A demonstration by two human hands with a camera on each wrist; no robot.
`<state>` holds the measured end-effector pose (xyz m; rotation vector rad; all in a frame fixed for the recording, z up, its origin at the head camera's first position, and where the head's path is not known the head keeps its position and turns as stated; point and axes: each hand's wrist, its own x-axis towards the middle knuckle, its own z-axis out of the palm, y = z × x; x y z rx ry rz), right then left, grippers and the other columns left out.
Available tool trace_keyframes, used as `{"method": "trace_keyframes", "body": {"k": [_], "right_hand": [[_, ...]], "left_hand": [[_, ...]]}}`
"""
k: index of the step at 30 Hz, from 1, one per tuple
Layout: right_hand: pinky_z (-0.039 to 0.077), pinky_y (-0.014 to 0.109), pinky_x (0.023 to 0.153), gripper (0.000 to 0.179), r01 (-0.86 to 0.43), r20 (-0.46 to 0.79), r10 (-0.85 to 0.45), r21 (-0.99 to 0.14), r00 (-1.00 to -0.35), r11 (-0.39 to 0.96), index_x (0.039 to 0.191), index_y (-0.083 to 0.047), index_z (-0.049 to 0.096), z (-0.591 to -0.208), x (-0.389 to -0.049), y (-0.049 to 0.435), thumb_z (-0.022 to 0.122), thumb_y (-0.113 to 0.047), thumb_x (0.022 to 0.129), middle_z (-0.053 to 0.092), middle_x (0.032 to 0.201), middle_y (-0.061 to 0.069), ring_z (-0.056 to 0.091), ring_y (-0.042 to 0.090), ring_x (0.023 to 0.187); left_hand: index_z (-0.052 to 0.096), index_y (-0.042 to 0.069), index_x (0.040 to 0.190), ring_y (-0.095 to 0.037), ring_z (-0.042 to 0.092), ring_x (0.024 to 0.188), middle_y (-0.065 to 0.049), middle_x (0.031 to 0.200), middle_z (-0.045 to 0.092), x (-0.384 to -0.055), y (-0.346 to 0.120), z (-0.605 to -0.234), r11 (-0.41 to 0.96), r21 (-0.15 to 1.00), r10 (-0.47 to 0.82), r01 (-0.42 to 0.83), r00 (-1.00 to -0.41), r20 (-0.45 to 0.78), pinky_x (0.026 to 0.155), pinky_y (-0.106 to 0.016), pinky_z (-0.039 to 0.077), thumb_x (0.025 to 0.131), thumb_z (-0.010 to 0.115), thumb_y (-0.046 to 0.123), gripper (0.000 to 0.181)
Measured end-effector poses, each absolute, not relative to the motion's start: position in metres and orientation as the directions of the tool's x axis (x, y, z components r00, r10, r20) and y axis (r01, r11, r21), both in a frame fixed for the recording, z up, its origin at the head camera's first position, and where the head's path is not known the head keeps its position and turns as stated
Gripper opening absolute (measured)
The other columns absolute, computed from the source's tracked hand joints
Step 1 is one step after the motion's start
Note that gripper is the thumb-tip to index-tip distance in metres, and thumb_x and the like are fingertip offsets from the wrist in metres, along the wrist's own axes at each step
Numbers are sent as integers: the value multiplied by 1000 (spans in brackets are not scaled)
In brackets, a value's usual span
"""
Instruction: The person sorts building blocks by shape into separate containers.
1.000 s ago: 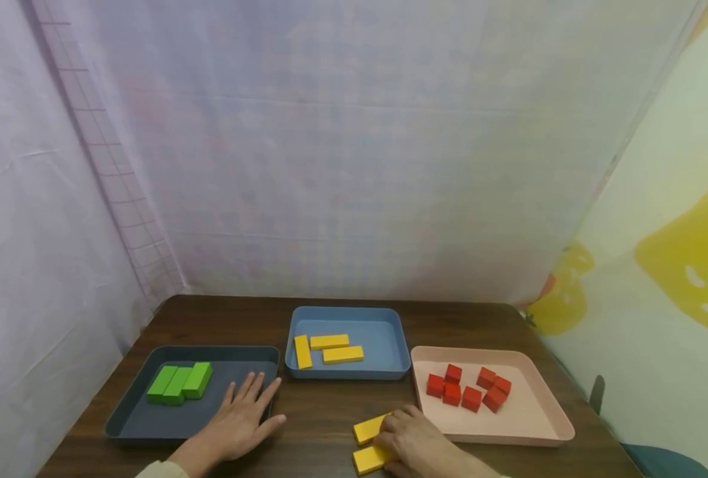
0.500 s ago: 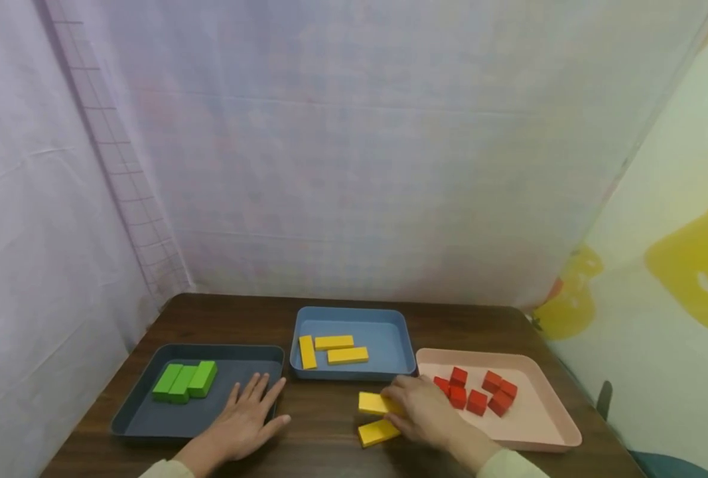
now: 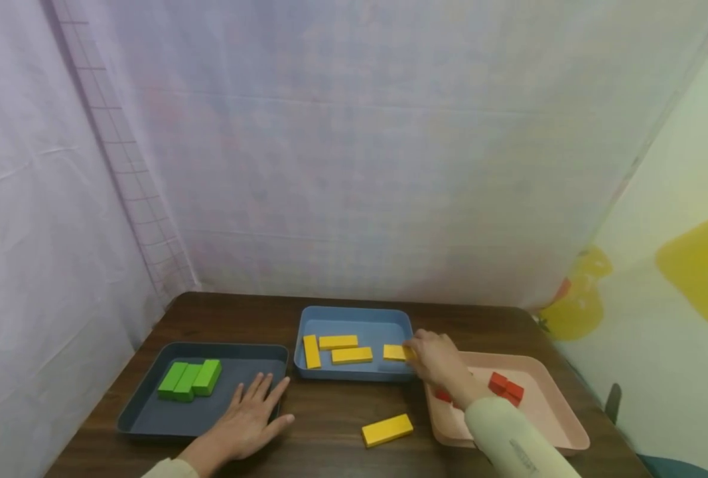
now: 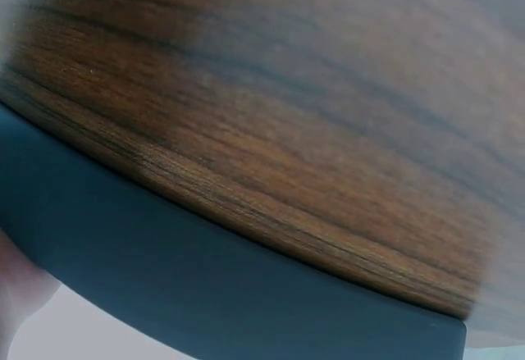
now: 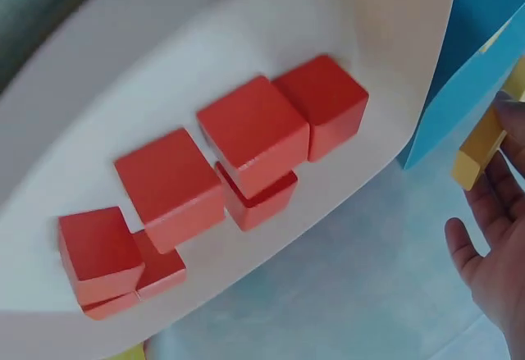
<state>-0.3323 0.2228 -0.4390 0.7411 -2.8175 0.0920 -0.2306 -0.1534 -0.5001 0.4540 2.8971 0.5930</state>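
Note:
My right hand (image 3: 437,358) pinches one end of a yellow block (image 3: 394,352) over the right side of the blue tray (image 3: 354,313). In the right wrist view the same yellow block (image 5: 480,147) shows between thumb and fingers. Several other yellow blocks (image 3: 352,356) lie at the left of that tray. On the table, one more yellow block (image 3: 387,430) lies in front of the blue tray. My left hand (image 3: 247,418) lies with fingers spread over the right edge of the dark tray (image 3: 144,425), holding nothing. Green blocks (image 3: 184,382) sit side by side in this tray.
A pink tray (image 3: 559,425) with several red cubes (image 3: 497,383) stands at the right, partly hidden under my right forearm. The right wrist view shows these red cubes (image 5: 254,130) close up. A pale curtain (image 3: 354,166) hangs behind the wooden table (image 3: 234,325).
My right hand has picked up one of the two yellow blocks on the table and carried it forward to the blue tray. My left hand stays in place.

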Motion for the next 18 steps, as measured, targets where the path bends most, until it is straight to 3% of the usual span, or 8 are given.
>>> {"method": "trace_keyframes", "body": {"k": [9,18], "right_hand": [[49,48,78,18,-516,209,-516,60,-830,854,101,-10,74,-444,-353,211,78,-16,85,62,92,5,60,27,87],[49,49,82,16,-506,172,-513,86,-841,858,101,-13,74,-460,-365,202,76,-18,86,63,95,4,60,25,91]], "left_hand": [[26,19,159,-42,11,148,-21,161,20,-233,-155,-502,873,415,321,255,-942,-97,110,-72,7,100,35,65,75],[26,20,159,-42,12,148,-20,161,22,-232,-154,-502,871,423,318,248,-943,-101,110,-72,8,99,35,65,75]]}}
